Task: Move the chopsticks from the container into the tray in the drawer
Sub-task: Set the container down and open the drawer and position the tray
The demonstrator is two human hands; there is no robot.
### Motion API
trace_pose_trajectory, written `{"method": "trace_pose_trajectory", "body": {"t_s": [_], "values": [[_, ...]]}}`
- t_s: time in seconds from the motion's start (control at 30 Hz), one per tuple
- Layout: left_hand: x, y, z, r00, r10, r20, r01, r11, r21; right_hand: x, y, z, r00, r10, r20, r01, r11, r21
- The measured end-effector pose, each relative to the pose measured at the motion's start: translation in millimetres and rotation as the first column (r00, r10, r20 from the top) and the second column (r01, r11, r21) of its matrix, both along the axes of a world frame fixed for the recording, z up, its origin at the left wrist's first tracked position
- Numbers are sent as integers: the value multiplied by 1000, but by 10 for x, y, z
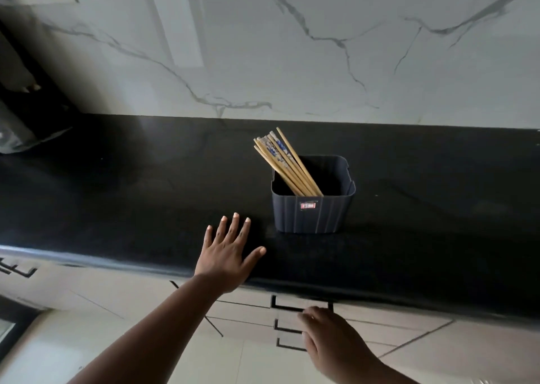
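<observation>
Head view. Your left hand (pixel 226 255) lies flat on the black countertop (pixel 423 223), fingers straight and spread, thumb out toward the container; it holds nothing. The palm sits near the counter's front edge, just left of the container and apart from it.

The dark blue ribbed container (pixel 312 208) stands upright on the countertop, a small red-and-white label (pixel 308 205) on its near wall. The chopsticks (pixel 285 164) are bunched inside it, tips down toward the near wall, upper ends leaning back and left over the rim. Most are plain wood; a few carry a blue-and-white pattern on the upper part.

Your right hand (pixel 327 340) is below the counter edge, in front of the pale drawer fronts (pixel 248 313), with its fingertips at the top drawer's dark handle (pixel 292 306). Whether the fingers curl round the handle or only touch it cannot be told from this angle. The drawers appear closed, so the tray is out of sight.

A white marble-veined wall (pixel 292 47) rises behind the counter.
</observation>
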State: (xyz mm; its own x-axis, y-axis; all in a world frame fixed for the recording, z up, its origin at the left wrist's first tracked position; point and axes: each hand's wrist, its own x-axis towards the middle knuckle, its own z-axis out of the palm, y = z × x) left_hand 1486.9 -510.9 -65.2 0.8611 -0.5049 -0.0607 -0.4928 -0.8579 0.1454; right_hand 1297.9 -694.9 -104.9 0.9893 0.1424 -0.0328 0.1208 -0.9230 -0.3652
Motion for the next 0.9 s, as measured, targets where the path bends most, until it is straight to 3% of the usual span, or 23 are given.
{"method": "trace_pose_trajectory", "body": {"t_s": [0.13, 0.4, 0.7, 0.9], "values": [[13, 57, -40, 999, -53, 5, 53, 999, -5, 254, 173, -273, 973, -203, -111, 177, 962, -208], [21, 182, -71, 991, -132, 6, 132, 991, 13, 412, 339, -414, 855, -448, -259, 396, 889, -232], [-17, 175, -54, 992, -123, 21, 123, 992, 13, 36, 531, -438, 834, -461, -303, 390, 881, -266], [-23, 170, -51, 993, -110, 33, 110, 994, 7, -736, 848, -513, 864, -380, -330, 325, 922, -211]]}}
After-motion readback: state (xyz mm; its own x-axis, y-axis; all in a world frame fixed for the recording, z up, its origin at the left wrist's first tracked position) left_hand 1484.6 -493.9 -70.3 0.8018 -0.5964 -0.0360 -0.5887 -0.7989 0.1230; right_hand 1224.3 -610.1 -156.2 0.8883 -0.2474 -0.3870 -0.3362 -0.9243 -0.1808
